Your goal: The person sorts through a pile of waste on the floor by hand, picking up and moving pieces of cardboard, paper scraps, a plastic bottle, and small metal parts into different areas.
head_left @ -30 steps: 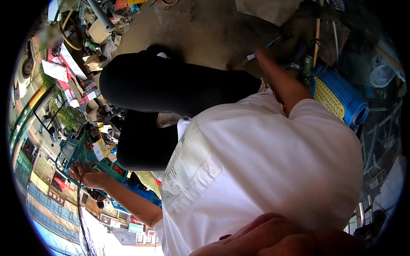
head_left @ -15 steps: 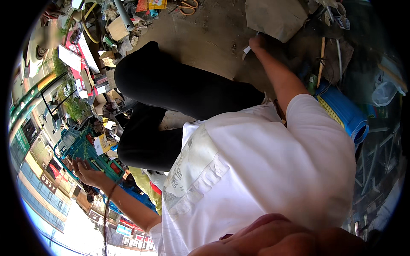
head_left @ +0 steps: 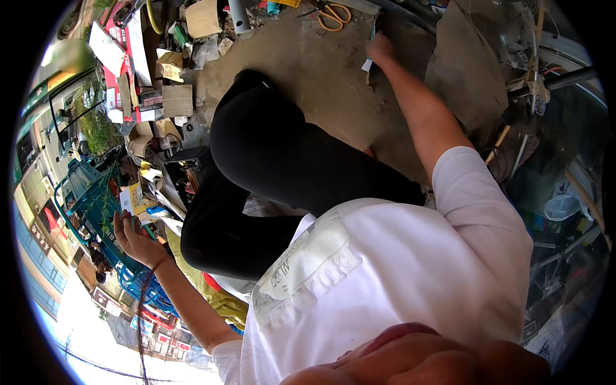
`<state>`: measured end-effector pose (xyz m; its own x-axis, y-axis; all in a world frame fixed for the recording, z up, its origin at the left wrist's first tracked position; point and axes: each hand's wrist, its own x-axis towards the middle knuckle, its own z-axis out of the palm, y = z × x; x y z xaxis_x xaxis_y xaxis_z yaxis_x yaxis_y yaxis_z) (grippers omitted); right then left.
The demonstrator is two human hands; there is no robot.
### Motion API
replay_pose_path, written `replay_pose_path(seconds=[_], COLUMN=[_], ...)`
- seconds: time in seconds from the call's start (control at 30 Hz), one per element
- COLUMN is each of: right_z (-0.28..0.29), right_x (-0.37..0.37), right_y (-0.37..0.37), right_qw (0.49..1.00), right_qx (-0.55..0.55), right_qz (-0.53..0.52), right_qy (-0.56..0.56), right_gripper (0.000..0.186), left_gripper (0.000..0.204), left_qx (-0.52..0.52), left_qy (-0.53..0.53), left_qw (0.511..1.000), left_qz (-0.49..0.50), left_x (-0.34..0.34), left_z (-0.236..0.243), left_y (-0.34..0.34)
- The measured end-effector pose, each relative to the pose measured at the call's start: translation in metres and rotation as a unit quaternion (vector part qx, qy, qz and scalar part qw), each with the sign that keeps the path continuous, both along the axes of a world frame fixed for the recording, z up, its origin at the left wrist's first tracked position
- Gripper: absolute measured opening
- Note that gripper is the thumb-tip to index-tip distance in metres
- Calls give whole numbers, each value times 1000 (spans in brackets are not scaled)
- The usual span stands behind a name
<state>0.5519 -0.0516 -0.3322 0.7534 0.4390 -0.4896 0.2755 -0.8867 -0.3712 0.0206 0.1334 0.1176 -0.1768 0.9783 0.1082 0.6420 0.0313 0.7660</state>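
My right hand [head_left: 380, 48] is stretched out over the dusty ground [head_left: 301, 64], closed round a thin light-blue and white object [head_left: 366, 64] that I cannot make out clearly. A pair of orange-handled scissors [head_left: 333, 18] lies just left of it, and a large grey-brown sheet [head_left: 465, 80] lies to its right. My left hand [head_left: 133, 239] is open, palm up with loosely bent fingers, beside a teal plastic crate or cart [head_left: 90, 192] and some green twigs. A thin dark cord hangs across that wrist.
Cardboard scraps [head_left: 176, 99], papers and a grey pipe [head_left: 240, 19] are heaped along the left. My bent black-clad legs [head_left: 269, 147] fill the middle. Dark rods, sticks and a plastic bag [head_left: 558, 205] are at the right. A street with buildings shows at the far left.
My right hand has reached farther forward, toward the scissors' side of the ground. My left hand sits a little higher. The view and my legs have shifted, bringing the scissors fully into sight.
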Motion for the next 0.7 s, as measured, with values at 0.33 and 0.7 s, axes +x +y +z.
replay_pose_path(seconds=[0.33, 0.7], right_z=[-40, -5], right_x=[-54, -76], right_y=[-161, 106], right_qw=[974, 962], right_qx=[-133, 156], right_qz=[-179, -200], right_qy=[37, 101], right_gripper=[31, 23], left_gripper=[29, 27], left_qx=[57, 58], left_qy=[-70, -73], left_qw=[993, 994], left_qz=[80, 62], left_x=[-13, -13], left_z=[-40, -74], left_y=[25, 29])
